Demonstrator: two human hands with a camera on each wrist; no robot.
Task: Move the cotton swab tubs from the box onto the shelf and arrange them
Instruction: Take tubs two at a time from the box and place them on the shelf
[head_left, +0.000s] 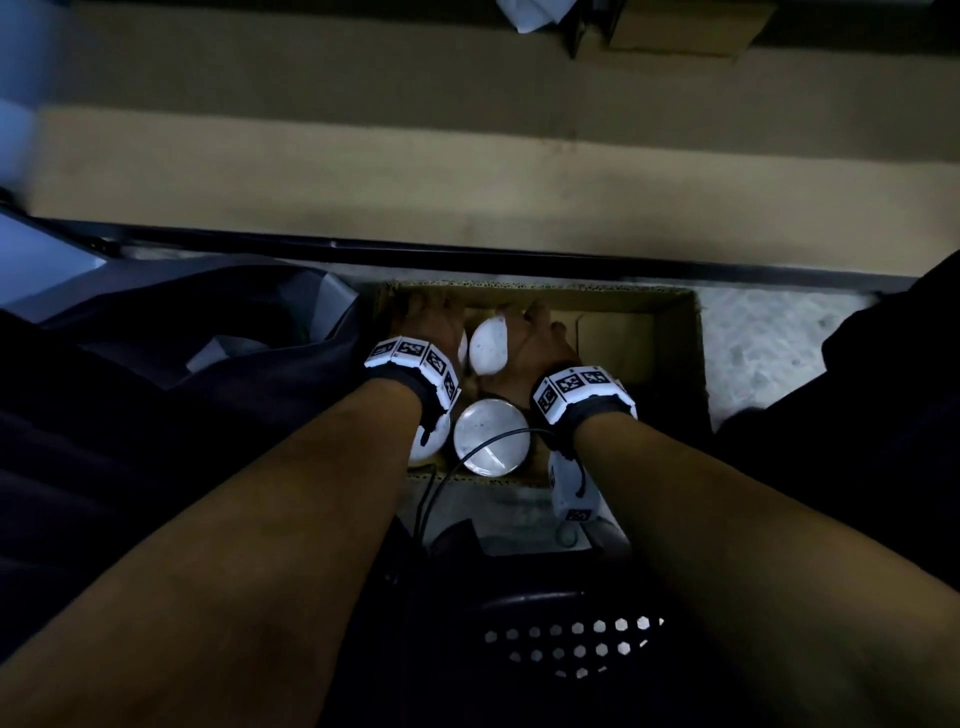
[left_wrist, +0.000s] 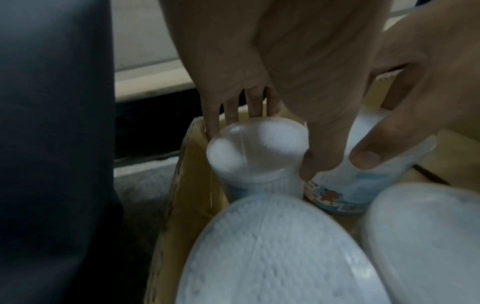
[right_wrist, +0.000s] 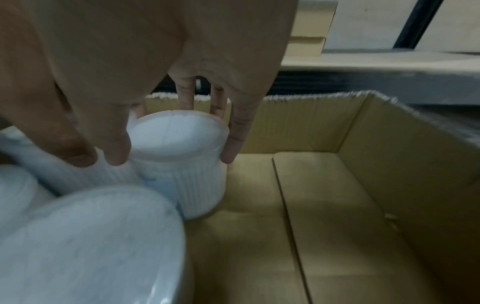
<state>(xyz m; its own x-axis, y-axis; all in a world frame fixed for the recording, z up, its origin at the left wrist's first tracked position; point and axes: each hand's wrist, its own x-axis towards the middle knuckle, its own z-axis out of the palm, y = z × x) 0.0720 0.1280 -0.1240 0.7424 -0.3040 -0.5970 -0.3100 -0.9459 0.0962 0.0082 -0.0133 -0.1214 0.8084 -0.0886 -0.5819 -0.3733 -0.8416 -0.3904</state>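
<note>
Head view: both hands reach down into the box (head_left: 670, 332) on the floor, the left hand (head_left: 423, 325) and the right hand (head_left: 540, 332) each at a tub.

Left wrist view: the left grip's fingers (left_wrist: 231, 109) curl round the far-left tub (left_wrist: 257, 152); lift it straight up.

Right wrist view: the right grip wraps the tub beside it (right_wrist: 179, 164), fingers behind and thumb (right_wrist: 116, 148) in front.

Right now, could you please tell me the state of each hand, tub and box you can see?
left hand: fingers curled round the far-left tub, inside the box
right hand: grips the far-right tub by its lid
far-left tub: upright, lid on, gripped
far-right tub: upright, lid on, gripped
near tub: upright, lid on, untouched
box: open, right half bare
</note>
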